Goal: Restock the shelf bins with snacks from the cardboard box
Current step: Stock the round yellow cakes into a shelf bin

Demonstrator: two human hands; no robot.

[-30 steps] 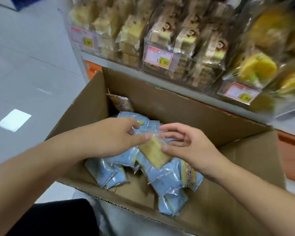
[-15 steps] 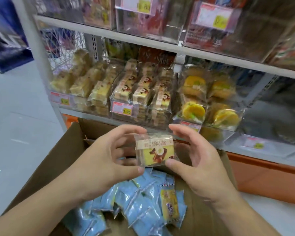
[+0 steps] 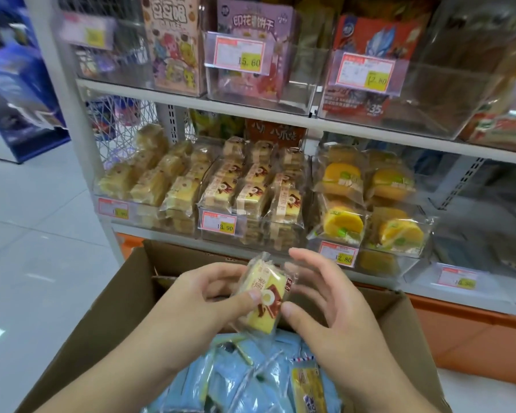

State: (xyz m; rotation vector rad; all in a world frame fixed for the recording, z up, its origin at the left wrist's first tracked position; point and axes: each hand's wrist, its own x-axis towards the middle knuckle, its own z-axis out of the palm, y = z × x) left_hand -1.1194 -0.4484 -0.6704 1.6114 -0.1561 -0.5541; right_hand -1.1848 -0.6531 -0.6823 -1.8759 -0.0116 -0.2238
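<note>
Pinching a wrapped cake point(image 3: 264, 299) between my left thumb and fingers, I hold it above the open cardboard box point(image 3: 399, 329), tilted so its top leans to the left. My left hand point(image 3: 197, 302) has the thumb pressed on the printed front of the wrapper and the fingers curled behind it. My right hand point(image 3: 337, 305) sits just beside the cake with its fingers spread and loosely bent; the thumb tip touches the wrapper's right edge, the other fingers stand apart from it.

Half a second ago both hands framed the cake squarely and it faced me level; now it has turned and tipped, and the grip has passed mostly to my left hand. My head has also lifted, so more of the shelf shows and less of the box.

Below my hands the box is filled with blue packets point(image 3: 236, 380), and one yellow packet point(image 3: 307, 389) lies among them on the right.

Straight ahead, the middle bin point(image 3: 221, 223) with the 13.90 tag is packed with cakes that look like mine. To its left is a bin of plain yellow cakes point(image 3: 149, 186); to its right, a bin of round orange cakes point(image 3: 370, 210). The upper shelf point(image 3: 251, 110) carries clear bins with cartoon-printed boxes. Pale floor tiles point(image 3: 36, 234) stretch away on the left beside the shelf's white post.
</note>
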